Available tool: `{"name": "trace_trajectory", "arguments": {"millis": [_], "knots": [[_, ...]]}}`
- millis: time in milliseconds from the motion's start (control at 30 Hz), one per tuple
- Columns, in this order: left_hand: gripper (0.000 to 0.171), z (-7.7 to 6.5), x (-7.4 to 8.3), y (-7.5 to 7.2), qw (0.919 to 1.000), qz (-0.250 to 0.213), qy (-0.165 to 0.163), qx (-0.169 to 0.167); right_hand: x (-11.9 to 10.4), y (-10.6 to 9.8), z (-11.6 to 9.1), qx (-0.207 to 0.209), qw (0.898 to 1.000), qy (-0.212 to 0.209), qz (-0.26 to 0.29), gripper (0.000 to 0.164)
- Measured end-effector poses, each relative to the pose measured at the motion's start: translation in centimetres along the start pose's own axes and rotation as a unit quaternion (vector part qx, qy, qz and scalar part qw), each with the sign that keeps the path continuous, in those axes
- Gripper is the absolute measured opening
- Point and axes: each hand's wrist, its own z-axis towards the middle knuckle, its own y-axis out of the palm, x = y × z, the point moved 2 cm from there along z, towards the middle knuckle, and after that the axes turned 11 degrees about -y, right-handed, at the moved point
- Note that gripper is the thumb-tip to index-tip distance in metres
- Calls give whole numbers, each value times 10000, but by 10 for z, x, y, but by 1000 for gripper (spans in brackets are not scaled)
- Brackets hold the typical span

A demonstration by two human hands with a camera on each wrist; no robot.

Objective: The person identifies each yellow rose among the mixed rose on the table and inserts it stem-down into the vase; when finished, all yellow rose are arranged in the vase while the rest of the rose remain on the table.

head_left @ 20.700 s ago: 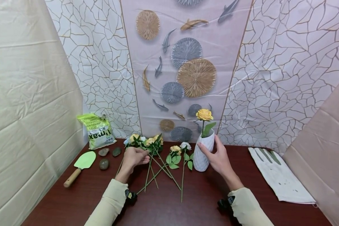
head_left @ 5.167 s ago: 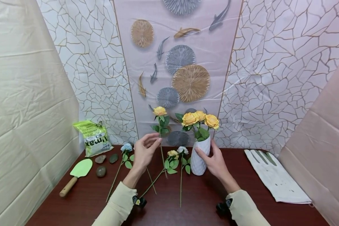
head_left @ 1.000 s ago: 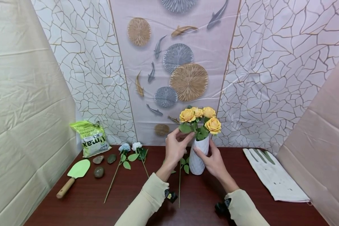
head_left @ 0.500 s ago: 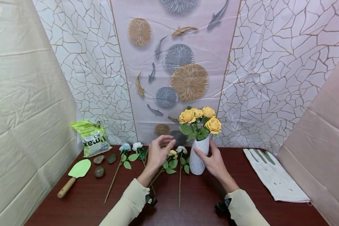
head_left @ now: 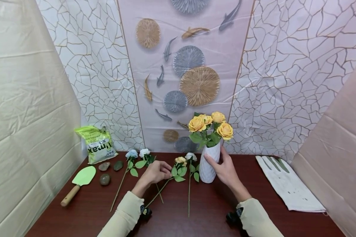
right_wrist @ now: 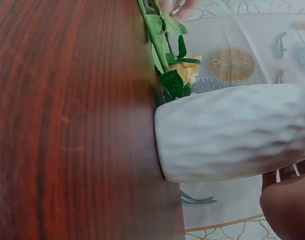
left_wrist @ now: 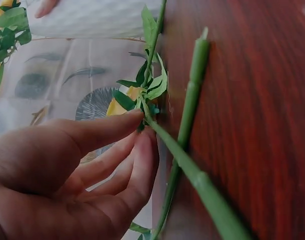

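In the head view my left hand [head_left: 156, 171] is at the stem of a yellow rose [head_left: 181, 160] lying on the table. Up close in the left wrist view, thumb and fingertips pinch the green stem [left_wrist: 185, 162] just below its leaves. My right hand [head_left: 226, 168] grips the upper side of a white textured vase [head_left: 208, 172], which stands upright on the table. Several yellow roses [head_left: 196, 124] stick out of its mouth. The right wrist view shows the vase [right_wrist: 232, 132] base down on the wood, with curled fingers [right_wrist: 287, 200] near its upper part.
A white rose [head_left: 191, 156] lies left of the vase. Further left lie a blue rose [head_left: 132, 154] and another white rose [head_left: 144, 152]. Several stones [head_left: 104, 179], a green trowel [head_left: 83, 176] and a green bag [head_left: 98, 144] are at far left; white gloves [head_left: 289, 184] at right.
Several yellow roses have gone into the vase since the earliest frame. In the last second my left hand left the vase's mouth and came down left to the lying yellow rose. My right hand stays on the vase.
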Motion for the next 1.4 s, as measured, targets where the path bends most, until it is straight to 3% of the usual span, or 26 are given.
{"name": "trace_trajectory", "arguments": {"millis": [167,567,800,1000,1167,1267,1400], "knots": [[25,-2,-1,-1,9996,109,-79,-232,-27,-5,0,-112,9999,-23,7,55],[32,-6,0,1,9976,30,-103,-678,-26,-5,0,-71,9999,36,73,57],[30,-3,-2,2,9984,-25,-130,-552,-26,-5,0,-82,9998,-41,151,56],[33,1,-1,-1,9959,-754,-101,-485,-26,-4,0,-90,9998,-29,174,56],[34,4,2,-4,9903,-1345,170,-305,-25,-4,0,-91,9998,-22,157,56],[33,6,6,-5,9830,-1794,375,-93,-25,-4,0,-104,9999,-39,118,55],[32,6,12,-9,9664,-2470,665,235,-26,-4,0,-113,9999,-41,66,55]]}}
